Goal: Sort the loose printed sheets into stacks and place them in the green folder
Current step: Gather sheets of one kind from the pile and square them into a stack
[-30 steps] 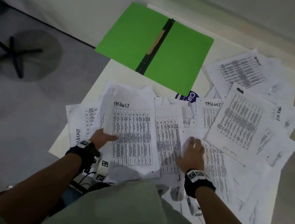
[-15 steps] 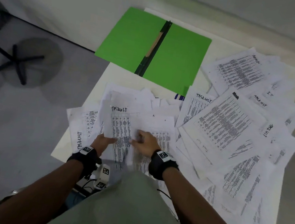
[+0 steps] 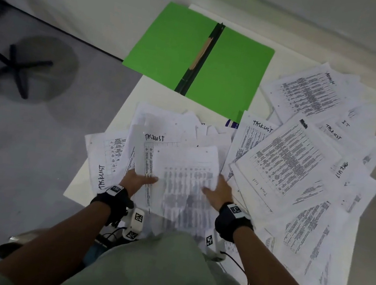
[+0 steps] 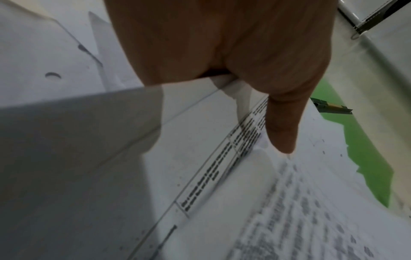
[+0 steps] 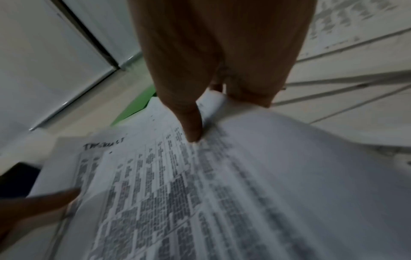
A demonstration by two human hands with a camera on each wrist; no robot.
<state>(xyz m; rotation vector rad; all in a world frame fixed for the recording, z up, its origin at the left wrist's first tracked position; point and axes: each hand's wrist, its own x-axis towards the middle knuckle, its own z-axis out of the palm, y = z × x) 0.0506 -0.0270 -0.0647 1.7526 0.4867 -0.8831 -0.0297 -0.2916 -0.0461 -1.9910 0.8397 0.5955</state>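
Evidently both hands pinch one printed sheet at lower centre, left hand (image 3: 138, 180) and right hand (image 3: 217, 192) on opposite edges, steadying it for stacking; the green folder (image 3: 172, 43) lies open at upper centre, ready.

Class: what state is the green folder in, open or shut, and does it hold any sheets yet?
Open: the green folder lies spread flat, spine fastener exposed. No sheets lie on its visible panels.

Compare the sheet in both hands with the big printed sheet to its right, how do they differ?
The held sheet is lifted and bowed, gripped by the left hand and right hand; the right sheet lies flat on the pile, untouched. The held sheet's print is motion-blurred; the right sheet's rows show crisp. The held sheet sits roughly square to the person; the right sheet lies skewed. Both are white printed tables.
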